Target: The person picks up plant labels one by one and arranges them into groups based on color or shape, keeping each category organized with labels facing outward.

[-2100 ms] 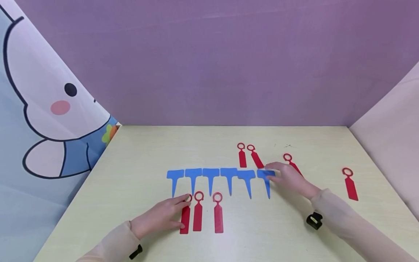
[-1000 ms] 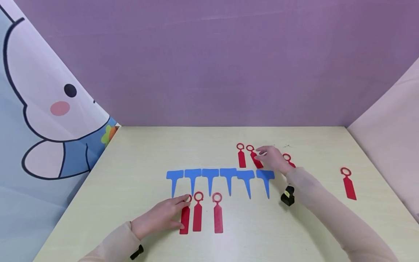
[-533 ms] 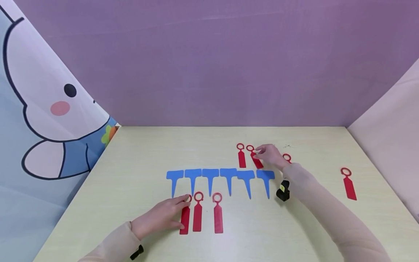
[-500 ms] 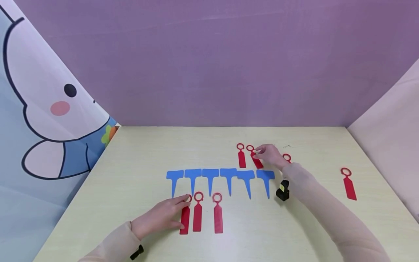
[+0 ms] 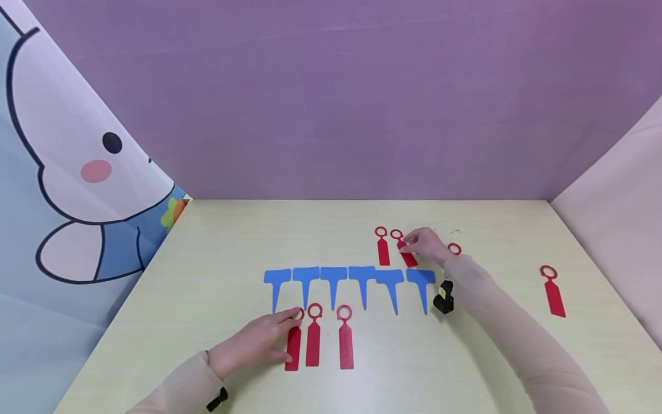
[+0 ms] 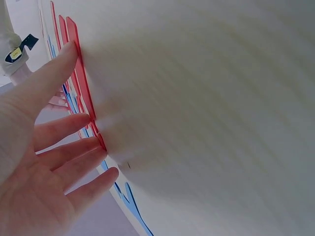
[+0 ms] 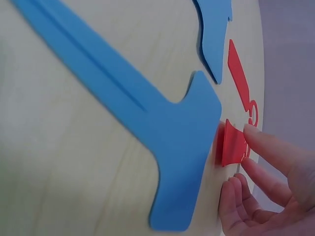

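My right hand pinches a red ring-topped tag between thumb and fingertips at the back of the table; in the right wrist view that tag bows upward between them. Beside it lies another red tag. At the front left my left hand touches a red tag, thumb by its lower end and fairly straight fingers over its ring; the left wrist view shows the fingers spread along the tag's edge. Two more red tags lie to its right.
A row of several blue T-shaped plant labels crosses the middle of the table. One red tag lies partly hidden behind the right forearm, another at the far right. A purple curtain stands behind the table.
The right hand has moved from the rightmost blue plant label back to the tilted red tag and now pinches it. The left hand has stayed put.
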Available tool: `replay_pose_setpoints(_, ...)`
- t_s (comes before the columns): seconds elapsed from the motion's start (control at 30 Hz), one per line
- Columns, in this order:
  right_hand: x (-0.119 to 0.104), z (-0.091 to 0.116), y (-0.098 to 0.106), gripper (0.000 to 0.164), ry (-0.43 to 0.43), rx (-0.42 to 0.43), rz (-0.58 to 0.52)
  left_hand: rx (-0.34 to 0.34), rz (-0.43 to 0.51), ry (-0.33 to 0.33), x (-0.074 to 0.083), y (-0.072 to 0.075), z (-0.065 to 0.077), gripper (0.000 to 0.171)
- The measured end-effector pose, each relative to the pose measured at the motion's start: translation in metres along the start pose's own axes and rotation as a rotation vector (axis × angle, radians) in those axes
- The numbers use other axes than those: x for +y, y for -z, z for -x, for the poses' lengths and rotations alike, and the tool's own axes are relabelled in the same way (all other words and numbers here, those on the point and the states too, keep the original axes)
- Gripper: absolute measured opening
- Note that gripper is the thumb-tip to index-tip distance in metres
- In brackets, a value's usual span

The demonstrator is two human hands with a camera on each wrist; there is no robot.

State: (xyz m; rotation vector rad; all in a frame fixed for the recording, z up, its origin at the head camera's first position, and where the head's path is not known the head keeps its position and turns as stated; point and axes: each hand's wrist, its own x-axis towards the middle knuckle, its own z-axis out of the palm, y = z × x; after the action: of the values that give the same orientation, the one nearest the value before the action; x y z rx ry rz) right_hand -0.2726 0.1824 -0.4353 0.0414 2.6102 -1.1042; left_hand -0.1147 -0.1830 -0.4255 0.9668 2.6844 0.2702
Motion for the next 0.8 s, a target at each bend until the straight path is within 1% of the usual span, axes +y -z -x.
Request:
replay_pose_setpoints(0.37, 0.001, -0.006, -0.002, 0.034, 0.010, 0.008, 0.053, 0.007, -0.006, -0.003, 0.001, 0.001, 0.000, 0.064)
replay_pose_setpoints(0.6, 0.001, -0.010, -0.001, 0.031, 0.024, 0.000, 0.064, 0.007, -0.012, 0.004, 0.001, 0.001, -0.002, 0.065)
replay_pose_setpoints(0.8, 0.000, -0.013, -0.001, 0.028, 0.029, -0.003, 0.066, 0.016, -0.013, -0.008, 0.001, 0.001, -0.002, 0.064)
